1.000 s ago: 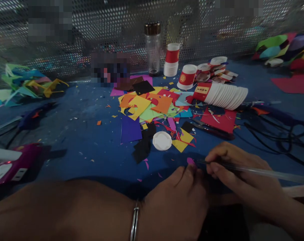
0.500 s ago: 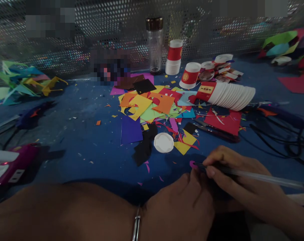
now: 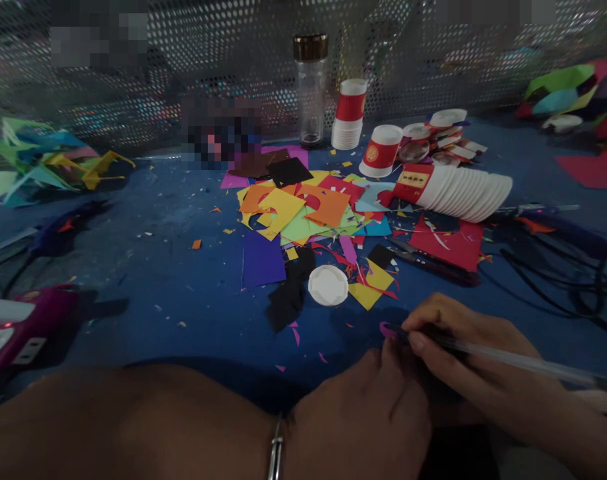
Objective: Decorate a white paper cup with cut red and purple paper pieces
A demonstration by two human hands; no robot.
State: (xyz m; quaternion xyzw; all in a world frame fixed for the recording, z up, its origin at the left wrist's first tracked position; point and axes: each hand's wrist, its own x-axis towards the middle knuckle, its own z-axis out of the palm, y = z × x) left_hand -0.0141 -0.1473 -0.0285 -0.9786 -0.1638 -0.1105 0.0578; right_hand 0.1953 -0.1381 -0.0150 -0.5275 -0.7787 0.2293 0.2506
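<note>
My right hand (image 3: 463,360) is closed around a pen (image 3: 513,359) with a clear barrel, its dark tip pointing left. At that tip a small purple paper piece (image 3: 385,329) shows, mostly hidden by my fingers. My left hand (image 3: 363,407), with a metal bangle at the wrist, has its fingers pressed together on the purple piece from below. A white round disc (image 3: 328,285) lies on the blue table just beyond my hands, beside black paper (image 3: 285,303) and a yellow scrap (image 3: 371,285).
Coloured paper sheets (image 3: 303,210) are heaped mid-table. Behind stand a glass bottle (image 3: 311,93) and paper cups (image 3: 381,152); a cup stack (image 3: 453,190) lies sideways. Scissors (image 3: 433,262) lie at right. Glue guns (image 3: 63,227) with cables sit at both sides, a magenta device (image 3: 48,320) at left.
The view has shifted very slightly. Both hands stay together at the purple paper piece, with the pen tilted a little differently.
</note>
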